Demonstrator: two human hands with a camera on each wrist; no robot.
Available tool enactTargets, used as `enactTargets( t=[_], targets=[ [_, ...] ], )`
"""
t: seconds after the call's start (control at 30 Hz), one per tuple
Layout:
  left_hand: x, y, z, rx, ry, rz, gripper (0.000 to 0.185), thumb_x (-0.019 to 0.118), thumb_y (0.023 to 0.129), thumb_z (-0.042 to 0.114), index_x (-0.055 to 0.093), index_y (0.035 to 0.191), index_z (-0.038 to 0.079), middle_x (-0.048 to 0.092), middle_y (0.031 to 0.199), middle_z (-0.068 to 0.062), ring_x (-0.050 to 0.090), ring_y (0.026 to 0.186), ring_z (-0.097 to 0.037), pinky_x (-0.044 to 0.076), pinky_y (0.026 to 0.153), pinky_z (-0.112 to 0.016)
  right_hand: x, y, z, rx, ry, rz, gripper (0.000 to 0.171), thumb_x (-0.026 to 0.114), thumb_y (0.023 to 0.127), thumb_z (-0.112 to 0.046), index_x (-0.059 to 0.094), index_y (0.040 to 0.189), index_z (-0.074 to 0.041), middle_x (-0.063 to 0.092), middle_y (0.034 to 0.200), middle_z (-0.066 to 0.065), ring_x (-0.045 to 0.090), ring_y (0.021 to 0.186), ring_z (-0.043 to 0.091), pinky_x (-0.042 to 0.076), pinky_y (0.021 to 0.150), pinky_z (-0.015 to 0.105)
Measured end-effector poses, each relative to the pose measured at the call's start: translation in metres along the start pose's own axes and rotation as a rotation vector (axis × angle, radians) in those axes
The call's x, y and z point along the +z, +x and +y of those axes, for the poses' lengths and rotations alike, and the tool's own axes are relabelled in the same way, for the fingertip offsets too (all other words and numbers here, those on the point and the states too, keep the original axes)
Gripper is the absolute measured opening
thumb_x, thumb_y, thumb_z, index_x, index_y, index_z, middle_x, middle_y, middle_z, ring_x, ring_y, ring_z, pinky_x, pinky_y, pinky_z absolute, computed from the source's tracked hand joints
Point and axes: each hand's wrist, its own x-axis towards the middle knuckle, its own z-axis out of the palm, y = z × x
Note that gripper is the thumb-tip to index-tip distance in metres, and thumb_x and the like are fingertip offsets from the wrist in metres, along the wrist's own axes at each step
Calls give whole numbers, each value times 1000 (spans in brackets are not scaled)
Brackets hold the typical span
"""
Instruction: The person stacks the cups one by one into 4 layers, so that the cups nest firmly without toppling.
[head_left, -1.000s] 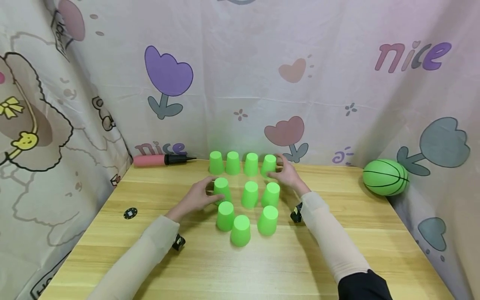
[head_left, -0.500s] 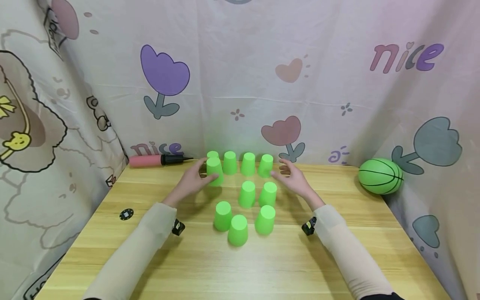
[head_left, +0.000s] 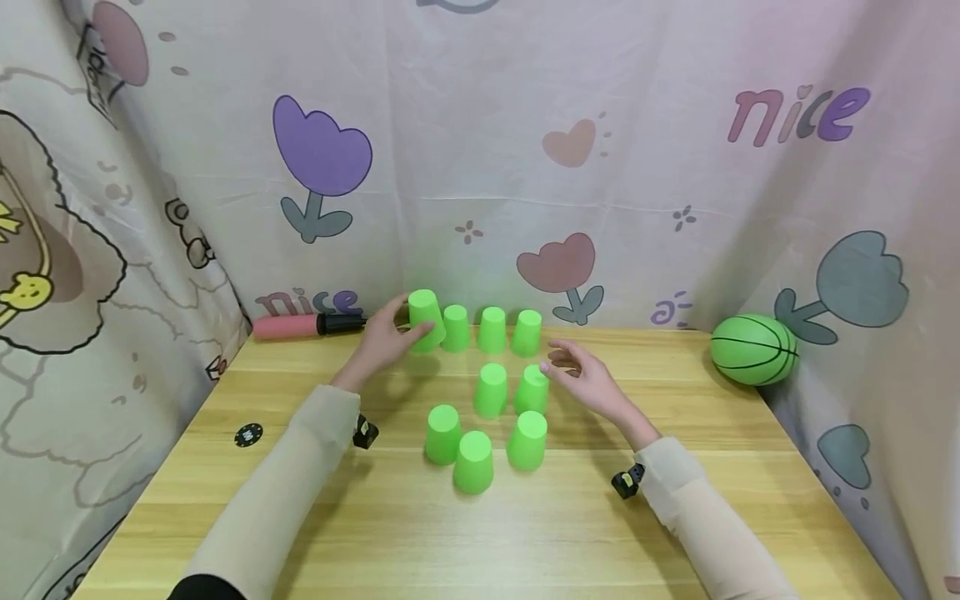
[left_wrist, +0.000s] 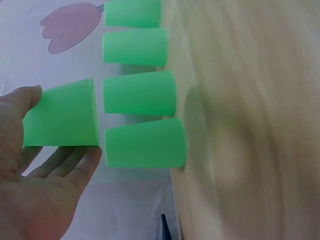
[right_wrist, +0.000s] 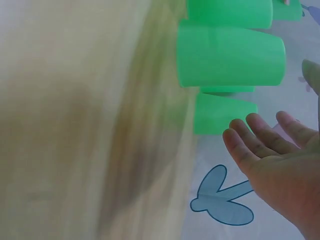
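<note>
My left hand (head_left: 381, 340) grips an upside-down green cup (head_left: 424, 320), thumb on one side and fingers on the other. In the left wrist view this held cup (left_wrist: 60, 117) is raised above the tops of the back row of cups, apart from them. In the head view it covers the leftmost cup of that row. My right hand (head_left: 588, 385) hovers with loosely bent fingers and holds nothing. Its fingertips are close to the right-hand green cup (head_left: 531, 392) of the middle pair; in the right wrist view they stand off from the nearest cup (right_wrist: 230, 55).
Nearer the front, several upside-down cups (head_left: 473, 463) stand loosely grouped. A pink hand pump (head_left: 288, 327) lies at the back left, a black chip (head_left: 248, 435) on the left. A green ball (head_left: 753, 350) rests at the right edge. A patterned curtain (head_left: 450, 150) hangs behind the table.
My left hand has lifted the left cup of the middle row and carried it back and up to the back row. My right hand has left the rightmost back cup and drawn nearer.
</note>
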Motion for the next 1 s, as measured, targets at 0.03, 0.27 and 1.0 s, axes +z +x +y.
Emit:
enactTargets(
  t=[0.03,0.27,1.0],
  targets=[
    [-2,2,1,-4,-1,12,75,76,99,31,40,161,7,53,152,-25,62,131,-45,58,105,-54,1,-2,2,0,-4,-2,65,68,103,-39,47,156,-7,61,145,26,61,135,39,51,115,54],
    [-6,18,3,-22,7,39,77,75,100,36,39,161,8,50,157,-24,56,137,-45,51,113,-58,4,-13,8,6,-3,-10,61,70,103,-35,50,153,-6,65,141,22,63,133,37,53,113,52],
    [9,52,3,-68,25,36,79,72,101,40,36,162,6,49,159,-23,47,146,-42,38,124,-59,22,-15,21,-25,21,-122,66,80,95,-21,50,153,-9,70,132,15,67,123,33,57,109,47]
  ],
)
